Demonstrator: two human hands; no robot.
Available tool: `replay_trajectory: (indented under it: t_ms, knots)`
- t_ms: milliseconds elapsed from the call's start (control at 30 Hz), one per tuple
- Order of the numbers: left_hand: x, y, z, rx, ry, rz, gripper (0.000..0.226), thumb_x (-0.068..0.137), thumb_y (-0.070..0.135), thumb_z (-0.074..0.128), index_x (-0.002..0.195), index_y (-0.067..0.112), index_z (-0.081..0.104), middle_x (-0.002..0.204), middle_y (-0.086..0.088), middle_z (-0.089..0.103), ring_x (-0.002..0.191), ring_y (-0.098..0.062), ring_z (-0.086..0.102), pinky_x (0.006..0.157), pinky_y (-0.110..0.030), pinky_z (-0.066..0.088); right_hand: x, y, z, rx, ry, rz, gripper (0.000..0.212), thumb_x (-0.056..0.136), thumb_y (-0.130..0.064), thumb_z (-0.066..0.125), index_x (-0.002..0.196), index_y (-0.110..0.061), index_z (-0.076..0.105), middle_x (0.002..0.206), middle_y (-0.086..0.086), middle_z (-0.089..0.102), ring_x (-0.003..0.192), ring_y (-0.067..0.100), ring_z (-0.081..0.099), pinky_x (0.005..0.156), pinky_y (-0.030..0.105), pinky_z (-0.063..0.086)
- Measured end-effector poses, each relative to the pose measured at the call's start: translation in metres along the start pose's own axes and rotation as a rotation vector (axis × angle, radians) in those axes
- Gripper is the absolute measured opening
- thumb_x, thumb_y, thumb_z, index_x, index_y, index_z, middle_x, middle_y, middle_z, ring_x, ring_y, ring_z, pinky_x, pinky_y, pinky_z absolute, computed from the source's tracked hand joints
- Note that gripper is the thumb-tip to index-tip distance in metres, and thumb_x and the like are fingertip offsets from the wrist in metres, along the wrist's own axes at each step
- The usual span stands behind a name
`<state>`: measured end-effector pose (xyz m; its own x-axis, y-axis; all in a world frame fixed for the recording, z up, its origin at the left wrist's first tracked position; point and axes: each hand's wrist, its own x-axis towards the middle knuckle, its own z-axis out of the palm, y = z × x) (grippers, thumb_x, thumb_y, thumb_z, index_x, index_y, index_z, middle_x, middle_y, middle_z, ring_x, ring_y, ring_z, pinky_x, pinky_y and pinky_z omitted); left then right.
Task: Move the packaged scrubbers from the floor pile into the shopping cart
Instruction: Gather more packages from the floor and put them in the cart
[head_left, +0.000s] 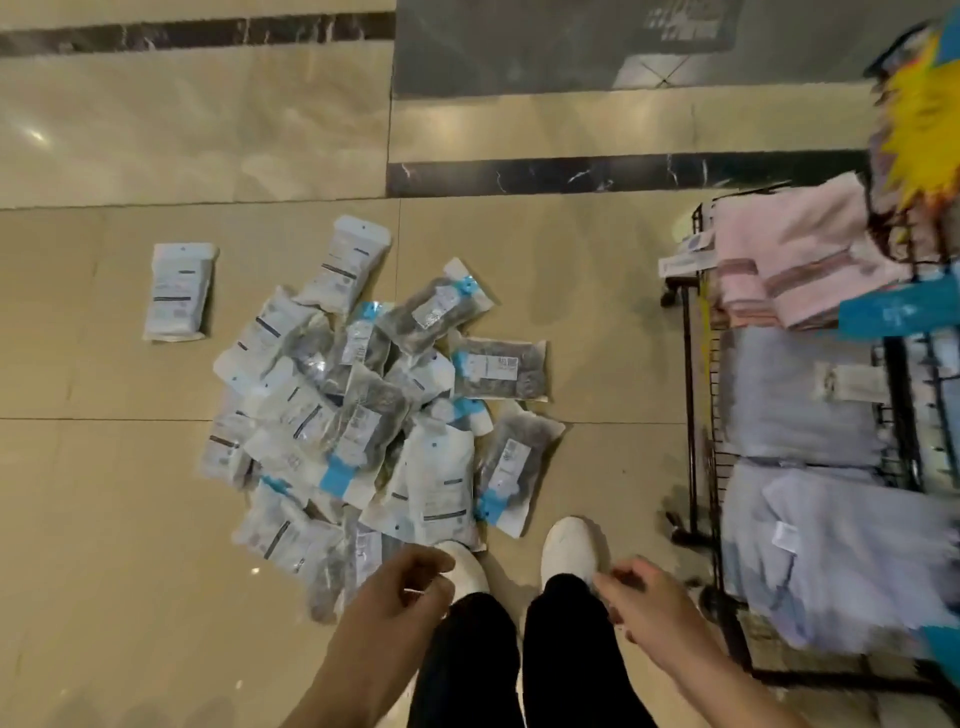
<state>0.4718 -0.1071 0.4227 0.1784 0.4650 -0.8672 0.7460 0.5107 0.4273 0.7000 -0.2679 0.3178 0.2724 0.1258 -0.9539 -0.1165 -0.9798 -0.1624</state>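
A person in white shoes stands over a loose pile of clear plastic-wrapped grey scrubbers (363, 415) on the beige tiled floor (104, 519), left hand (402, 587) and right hand (641, 597) empty, fingers loosely curled. The black wire shopping cart (696, 415) on the right, stacked with folded towels, appears parked close for short carries

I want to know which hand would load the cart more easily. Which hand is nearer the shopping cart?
Right. The right hand hangs just beside the shopping cart, close to its black wire side. The left hand hangs farther away, beyond both shoes, over the near edge of the scrubber pile.
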Motion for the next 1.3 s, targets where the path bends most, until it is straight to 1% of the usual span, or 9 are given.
replay_trajectory:
  t_ms: [167,433,533,667,767,900,1033,1133,1300]
  knots:
    - [0.173,-0.009,0.017,0.308,0.055,0.180,0.016,0.101,0.027,0.064,0.113,0.037,0.067,0.108,0.020,0.071,0.096,0.008,0.065,0.082,-0.017,0.051,0.147,-0.021,0.045,-0.037,0.012,-0.047,0.033,0.087,-0.046,0.076,0.110,-0.028,0.063,0.111,-0.009,0.070,0.100,0.017,0.067,0.089,0.032,0.052]
    - [0.432,0.022,0.052,0.757,0.186,0.479,0.059,0.094,0.040,0.073,0.146,0.023,0.052,0.154,-0.008,0.051,0.135,-0.027,0.052,0.112,-0.041,0.043,0.326,-0.022,0.094,0.201,0.016,0.072,0.090,0.077,-0.049,0.088,0.150,-0.023,0.042,0.148,0.008,0.053,0.125,0.029,0.057,0.104,0.045,0.051]
    - [0.495,0.040,0.066,0.919,0.238,0.583,0.082,0.089,0.050,0.075,0.157,0.020,0.039,0.165,-0.011,0.037,0.149,-0.033,0.039,0.122,-0.048,0.036,0.356,-0.020,0.111,0.224,0.015,0.098,0.085,0.072,-0.046,0.092,0.140,-0.024,0.045,0.132,0.005,0.063,0.114,0.024,0.062,0.099,0.039,0.051]
    - [0.557,0.055,0.077,1.165,0.220,0.602,0.111,0.082,0.067,0.073,0.165,0.022,0.015,0.173,-0.011,0.020,0.158,-0.035,0.022,0.129,-0.054,0.020,0.383,-0.016,0.139,0.306,0.078,0.086,0.085,0.050,-0.055,0.097,0.117,-0.031,0.051,0.115,-0.002,0.070,0.109,0.022,0.066,0.101,0.047,0.055]
    - [0.580,0.059,0.080,1.270,0.152,0.575,0.119,0.075,0.073,0.076,0.164,0.022,0.016,0.165,-0.009,0.039,0.151,-0.035,0.036,0.128,-0.056,0.021,0.386,-0.022,0.152,0.241,0.170,0.095,0.093,0.030,-0.078,0.082,0.107,-0.039,0.047,0.119,-0.003,0.060,0.117,0.022,0.059,0.104,0.046,0.053]
    - [0.585,0.067,0.077,1.297,0.108,0.502,0.099,0.068,0.076,0.077,0.145,0.023,0.046,0.135,-0.006,0.061,0.117,-0.028,0.058,0.114,-0.049,0.042,0.393,-0.026,0.156,0.245,0.196,0.146,0.086,0.026,-0.083,0.078,0.090,-0.030,0.056,0.103,-0.005,0.067,0.102,0.021,0.065,0.096,0.048,0.056]
    - [0.576,0.062,0.075,1.179,0.019,0.413,0.065,0.070,0.066,0.084,0.113,0.023,0.060,0.106,-0.002,0.068,0.092,-0.020,0.061,0.086,-0.038,0.054,0.373,-0.039,0.146,0.437,0.110,0.110,0.053,0.068,-0.032,0.096,0.104,-0.020,0.058,0.098,0.003,0.074,0.089,0.022,0.073,0.088,0.047,0.062]
    - [0.555,0.059,0.068,1.051,0.036,0.426,0.055,0.069,0.061,0.088,0.098,0.025,0.058,0.092,0.002,0.066,0.079,-0.014,0.060,0.068,-0.032,0.048,0.363,-0.039,0.138,0.499,0.076,0.110,0.049,0.075,-0.021,0.092,0.106,-0.026,0.055,0.102,0.005,0.076,0.090,0.028,0.076,0.087,0.051,0.064]
    - [0.496,0.046,0.043,0.726,0.023,0.337,0.061,0.065,0.057,0.093,0.106,0.021,0.065,0.096,0.000,0.074,0.085,-0.019,0.070,0.077,-0.039,0.063,0.312,-0.041,0.121,0.538,0.099,0.048,0.044,0.077,-0.010,0.088,0.106,-0.028,0.060,0.104,0.007,0.076,0.088,0.028,0.077,0.079,0.046,0.065]
